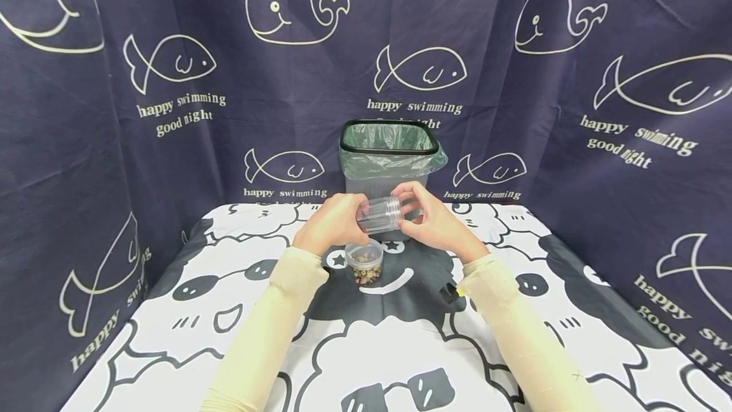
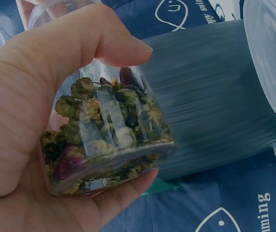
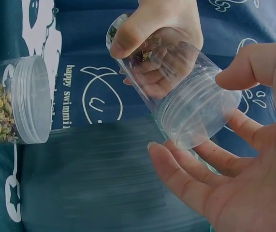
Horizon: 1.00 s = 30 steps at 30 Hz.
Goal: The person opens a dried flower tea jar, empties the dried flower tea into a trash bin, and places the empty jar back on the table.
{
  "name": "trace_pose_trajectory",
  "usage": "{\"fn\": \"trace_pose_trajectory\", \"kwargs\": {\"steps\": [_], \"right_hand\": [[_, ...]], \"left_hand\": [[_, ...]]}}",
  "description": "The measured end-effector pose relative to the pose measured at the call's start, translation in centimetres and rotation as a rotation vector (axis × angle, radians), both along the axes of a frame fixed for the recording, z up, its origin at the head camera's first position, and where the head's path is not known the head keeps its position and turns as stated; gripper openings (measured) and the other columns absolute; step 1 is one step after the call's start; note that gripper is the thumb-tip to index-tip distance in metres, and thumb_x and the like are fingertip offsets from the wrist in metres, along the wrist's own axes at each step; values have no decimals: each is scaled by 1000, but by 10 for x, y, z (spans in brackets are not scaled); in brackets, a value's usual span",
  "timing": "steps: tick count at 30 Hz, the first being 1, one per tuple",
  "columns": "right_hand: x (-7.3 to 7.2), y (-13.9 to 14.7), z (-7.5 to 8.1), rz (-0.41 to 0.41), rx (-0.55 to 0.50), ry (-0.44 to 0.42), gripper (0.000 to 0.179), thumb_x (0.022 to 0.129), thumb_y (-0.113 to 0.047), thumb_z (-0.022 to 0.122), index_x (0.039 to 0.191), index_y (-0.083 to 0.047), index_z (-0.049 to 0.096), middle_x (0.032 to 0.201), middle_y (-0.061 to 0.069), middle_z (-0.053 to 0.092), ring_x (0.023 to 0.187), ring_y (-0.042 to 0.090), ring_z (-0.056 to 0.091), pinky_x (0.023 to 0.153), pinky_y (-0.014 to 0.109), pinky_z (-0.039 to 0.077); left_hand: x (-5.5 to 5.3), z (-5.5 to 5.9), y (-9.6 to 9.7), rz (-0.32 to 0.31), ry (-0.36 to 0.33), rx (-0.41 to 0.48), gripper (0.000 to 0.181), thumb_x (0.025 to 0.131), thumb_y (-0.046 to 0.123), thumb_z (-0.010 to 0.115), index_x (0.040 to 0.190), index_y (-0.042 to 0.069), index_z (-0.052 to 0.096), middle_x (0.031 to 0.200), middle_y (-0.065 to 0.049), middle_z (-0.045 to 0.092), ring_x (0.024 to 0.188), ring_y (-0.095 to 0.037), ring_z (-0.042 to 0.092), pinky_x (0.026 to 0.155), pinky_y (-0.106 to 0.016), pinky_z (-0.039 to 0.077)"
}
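Left forearm (image 1: 267, 329), cream-sleeved, extended forward and inward, right forearm (image 1: 517, 329), likewise sleeved, angled toward it, left hand (image 1: 333, 221), bare, thumb and fingers curled in a grip, right hand (image 1: 433, 221), bare, thumb opposed to bent, partly spread fingers

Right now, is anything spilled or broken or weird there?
Nothing looks spilled or broken. Only the held jar looks a bit odd: the left hand has it tipped well over, while the other jar stands upright. The held jar's dried flowers are bunched near its bottom.

cream sleeves (image 1: 265, 336) | snug cuffs (image 1: 486, 273) | right-wrist black piece (image 1: 448, 293), apparently yellow-edged
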State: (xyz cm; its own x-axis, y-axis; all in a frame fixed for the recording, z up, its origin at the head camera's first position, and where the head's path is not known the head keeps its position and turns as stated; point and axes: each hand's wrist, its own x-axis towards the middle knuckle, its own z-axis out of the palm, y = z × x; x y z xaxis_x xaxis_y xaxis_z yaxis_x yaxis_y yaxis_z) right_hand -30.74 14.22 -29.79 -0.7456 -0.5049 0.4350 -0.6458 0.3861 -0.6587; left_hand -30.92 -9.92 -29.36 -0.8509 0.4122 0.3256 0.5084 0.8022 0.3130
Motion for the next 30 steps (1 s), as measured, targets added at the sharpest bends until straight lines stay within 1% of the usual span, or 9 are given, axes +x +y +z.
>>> {"fn": "trace_pose_trajectory", "kwargs": {"steps": [10,17,19,24,30], "right_hand": [[2,-1,0,31,-14,36,56,82,6,66,132,-11,50,132,11,55,112,31,64,77,36,60],[-1,-2,-1,65,-48,31,57,78,12,65,129,-9,50,131,10,53,112,31,63,78,46,60],[-2,-2,-1,72,-56,26,58,78,14,66,130,-8,50,132,10,52,113,32,62,78,47,60],[0,-4,0,69,-56,18,60,78,17,65,132,-1,48,135,16,50,115,37,61,80,52,59],[6,-7,6,68,-50,4,57,75,20,61,129,7,47,132,23,50,115,43,59,80,58,57]], "left_hand": [[0,-1,0,-2,5,1,49,60,21,91,101,14,66,82,2,63,74,-17,60,71,-34,51],[1,1,0,-3,0,3,50,60,20,92,102,13,66,83,2,64,75,-17,60,72,-34,51],[1,1,0,-2,-1,4,50,60,20,92,102,13,66,82,2,64,75,-17,60,72,-34,51],[1,1,0,-1,-1,3,50,60,21,93,101,13,65,82,2,63,76,-17,60,73,-34,51],[1,0,0,2,-4,1,50,60,21,93,101,14,65,82,3,63,76,-17,60,73,-34,51]]}}
